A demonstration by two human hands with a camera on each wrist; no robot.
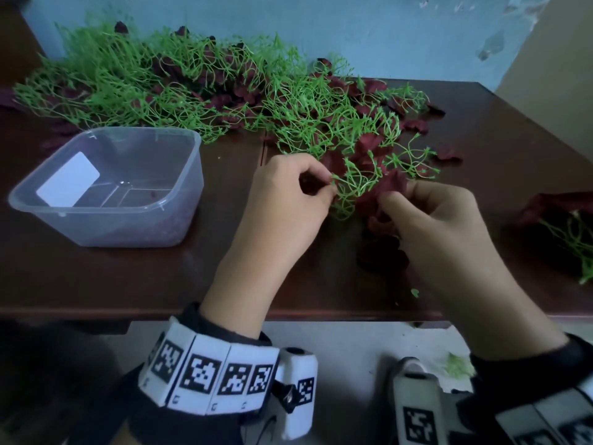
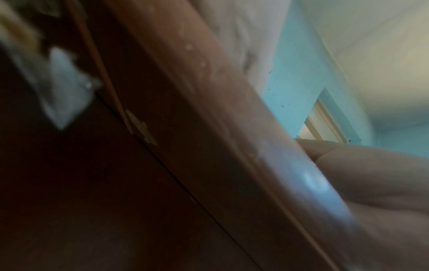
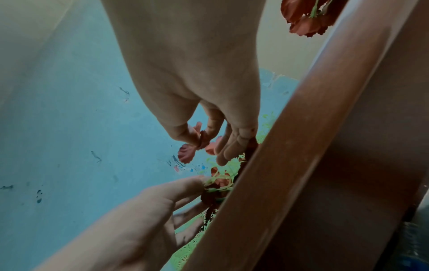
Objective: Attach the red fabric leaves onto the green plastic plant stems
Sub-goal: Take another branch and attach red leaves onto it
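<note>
A green plastic stem sprig lies on the dark wooden table, with dark red fabric leaves around it. My left hand pinches one thin stem tip of the sprig between thumb and forefinger. Just to its right, my right hand pinches a red leaf beside the sprig. In the right wrist view the right hand holds the red leaf in its fingertips, a little apart from the left hand on the green stem. The left wrist view is blurred, showing only the table edge.
A clear plastic tub with a white card inside stands at the left. A long heap of green stems and red leaves runs along the back against the blue wall. Loose red leaves lie under my right hand. Another sprig lies at the right edge.
</note>
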